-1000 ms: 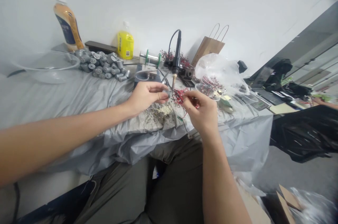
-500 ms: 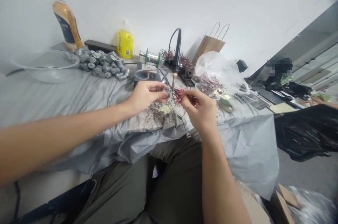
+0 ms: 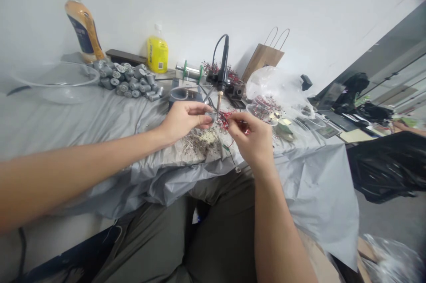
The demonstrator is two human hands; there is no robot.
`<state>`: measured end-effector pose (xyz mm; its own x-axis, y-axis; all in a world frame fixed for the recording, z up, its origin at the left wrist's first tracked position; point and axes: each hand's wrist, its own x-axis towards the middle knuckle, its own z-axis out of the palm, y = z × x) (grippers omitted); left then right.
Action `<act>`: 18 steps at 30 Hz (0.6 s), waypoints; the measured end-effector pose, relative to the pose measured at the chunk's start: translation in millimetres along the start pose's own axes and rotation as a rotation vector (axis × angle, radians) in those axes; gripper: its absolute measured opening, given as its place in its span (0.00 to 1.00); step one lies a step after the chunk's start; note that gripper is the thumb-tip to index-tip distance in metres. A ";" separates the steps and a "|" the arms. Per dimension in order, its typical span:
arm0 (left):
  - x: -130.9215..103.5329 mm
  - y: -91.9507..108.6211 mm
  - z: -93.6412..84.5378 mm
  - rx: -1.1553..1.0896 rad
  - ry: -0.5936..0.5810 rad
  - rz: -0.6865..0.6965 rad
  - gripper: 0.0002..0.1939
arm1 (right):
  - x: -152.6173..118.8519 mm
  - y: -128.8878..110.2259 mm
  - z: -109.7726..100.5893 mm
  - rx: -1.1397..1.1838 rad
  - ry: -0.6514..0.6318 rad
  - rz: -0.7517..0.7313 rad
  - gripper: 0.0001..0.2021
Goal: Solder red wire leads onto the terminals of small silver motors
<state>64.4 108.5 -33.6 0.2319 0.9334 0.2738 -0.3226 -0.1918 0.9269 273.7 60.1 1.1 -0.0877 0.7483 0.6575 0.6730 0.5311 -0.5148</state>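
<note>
My left hand [image 3: 184, 122] pinches a small grey cylindrical motor [image 3: 210, 117] between thumb and fingers, just left of the soldering iron's tip. The black soldering iron [image 3: 222, 63] is held in a stand, pointing down. To the right of the tip, my right hand [image 3: 251, 136] is closed in a pinch; a thin wire with a green part [image 3: 226, 147] hangs below its fingers, but what the fingertips grip is too small to make out. Red wire pieces [image 3: 223, 119] lie between the two hands.
Grey motors [image 3: 128, 79] are piled at the left, beside a clear bowl [image 3: 56, 79]. Behind stand an orange bottle [image 3: 84, 29], a yellow bottle [image 3: 157, 54], a solder spool [image 3: 189, 72] and a paper bag [image 3: 262, 58]. A plastic bag [image 3: 274, 83] lies at the right.
</note>
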 end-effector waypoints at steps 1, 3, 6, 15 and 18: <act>0.0 0.1 0.1 -0.001 -0.001 0.002 0.18 | 0.0 0.1 0.0 0.000 0.000 -0.003 0.07; 0.0 0.4 0.3 -0.003 -0.004 0.006 0.18 | 0.1 0.4 0.0 0.000 0.001 -0.007 0.07; 0.1 0.9 0.6 0.000 -0.004 0.006 0.18 | 0.1 1.4 0.3 0.003 0.002 -0.013 0.07; -0.5 0.4 0.6 0.022 0.003 0.012 0.18 | -1.1 3.6 0.1 0.005 -0.011 -0.031 0.07; -0.6 0.6 0.3 0.029 0.002 0.016 0.18 | -1.3 3.4 -0.1 0.002 -0.015 -0.029 0.07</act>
<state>64.4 107.7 -33.2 0.2251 0.9307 0.2882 -0.2991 -0.2155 0.9296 276.1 60.9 -1.5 -0.1178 0.7383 0.6641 0.6682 0.5536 -0.4970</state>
